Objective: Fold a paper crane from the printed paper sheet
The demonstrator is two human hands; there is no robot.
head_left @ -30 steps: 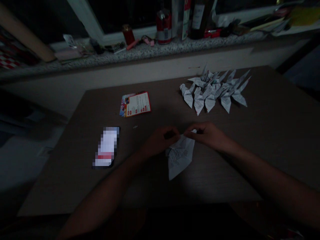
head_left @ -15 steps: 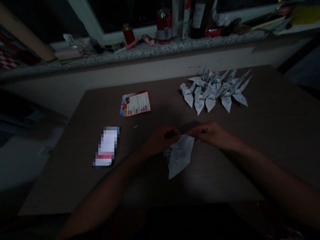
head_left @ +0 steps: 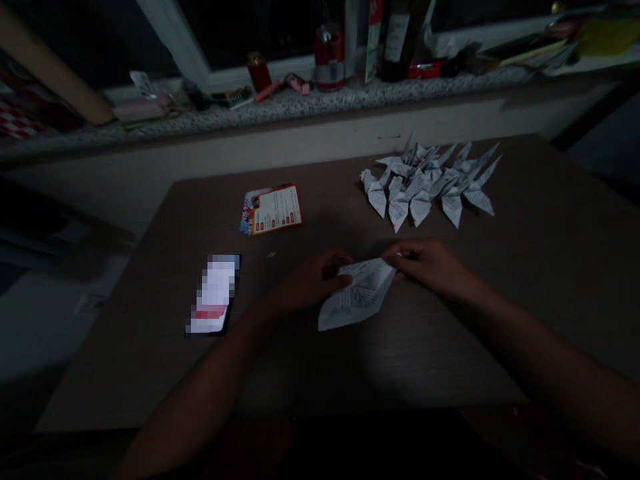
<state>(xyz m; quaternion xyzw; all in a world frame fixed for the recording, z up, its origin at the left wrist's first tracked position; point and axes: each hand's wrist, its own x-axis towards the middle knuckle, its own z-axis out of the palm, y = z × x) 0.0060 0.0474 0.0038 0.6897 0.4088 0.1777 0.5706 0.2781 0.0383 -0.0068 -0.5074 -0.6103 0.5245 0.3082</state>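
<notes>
Between my two hands is a folded sheet of printed paper point(head_left: 361, 293), creased and with one point toward the lower left. My left hand point(head_left: 327, 275) pinches its left upper edge, thumb on top. At the upper right corner, my right hand point(head_left: 417, 259) grips the paper between thumb and fingers. Beyond the hands, toward the back right of the table, several folded paper cranes point(head_left: 399, 208) of similar printed paper stand crowded together.
The brown table point(head_left: 440, 373) stands against a wall below a speckled stone windowsill point(head_left: 280, 101). A phone point(head_left: 215, 293) with a lit, blurred screen lies at the left, and printed cards point(head_left: 276, 210) lie behind it. A red can point(head_left: 329, 57) and a dark bottle point(head_left: 397, 40) stand on the sill.
The paper has been turned and lifted so its lower point swings leftward and its face lies wider. My left hand has shifted slightly left; my right hand keeps its pinch.
</notes>
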